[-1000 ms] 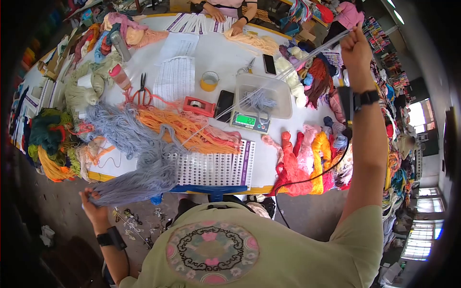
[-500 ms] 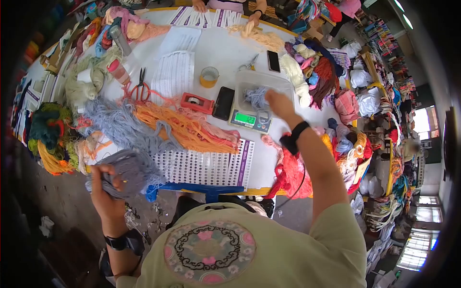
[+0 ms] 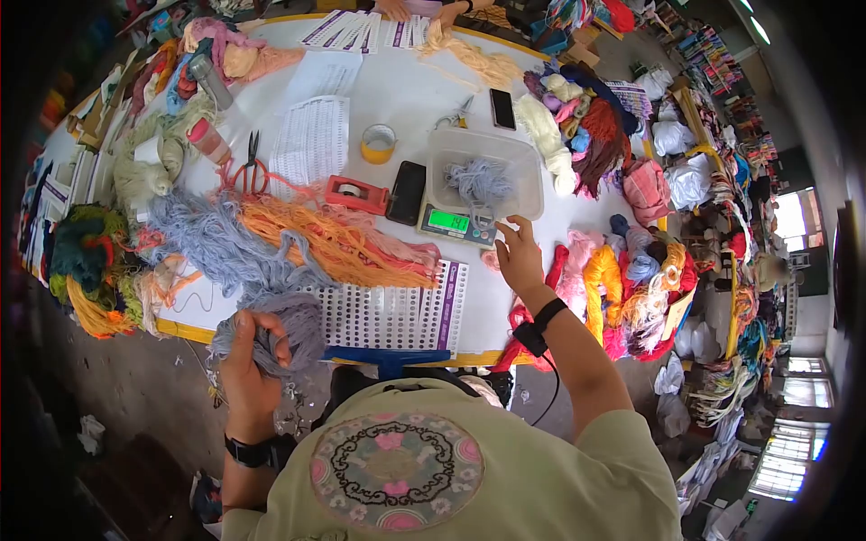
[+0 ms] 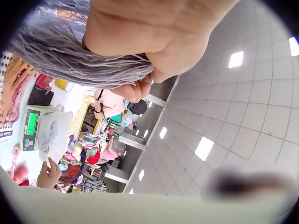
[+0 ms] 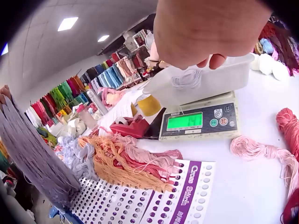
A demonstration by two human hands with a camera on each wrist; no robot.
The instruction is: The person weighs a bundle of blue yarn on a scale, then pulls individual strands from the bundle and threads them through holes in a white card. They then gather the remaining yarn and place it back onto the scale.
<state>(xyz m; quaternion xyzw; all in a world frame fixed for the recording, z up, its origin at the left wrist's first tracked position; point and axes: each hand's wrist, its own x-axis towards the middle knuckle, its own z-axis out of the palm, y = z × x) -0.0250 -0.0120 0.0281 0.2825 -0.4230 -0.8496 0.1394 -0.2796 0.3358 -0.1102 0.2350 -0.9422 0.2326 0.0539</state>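
Observation:
My left hand [image 3: 251, 370] grips a thick hank of grey-blue thread [image 4: 88, 65], which hangs over the table's front edge. In the left wrist view, the fingers curl round the bundled strands. My right hand [image 3: 520, 257] hovers at the front right corner of a digital scale [image 3: 458, 225], its fingers loosely bent and nothing visible in them. A clear plastic tub [image 3: 530, 185] sits on the scale, holding a loose tangle of grey-blue thread [image 3: 478, 180]. Some strands droop over the tub's front beside the lit green display [image 5: 185, 120].
Orange thread [image 3: 334, 243] and more grey-blue thread [image 3: 203, 234] lie across punched cards [image 3: 379, 316]. Behind them are a red tape dispenser [image 3: 356, 193], a phone [image 3: 407, 192], a tape roll [image 3: 378, 144] and scissors [image 3: 252, 167]. Colourful hanks [image 3: 600, 298] line the right edge. Another person's hands [image 3: 446, 16] are opposite.
My right hand came down from high at the right, where it stretched strands, to the tub, then drew back beside the scale. My left hand moved up and right with the hank.

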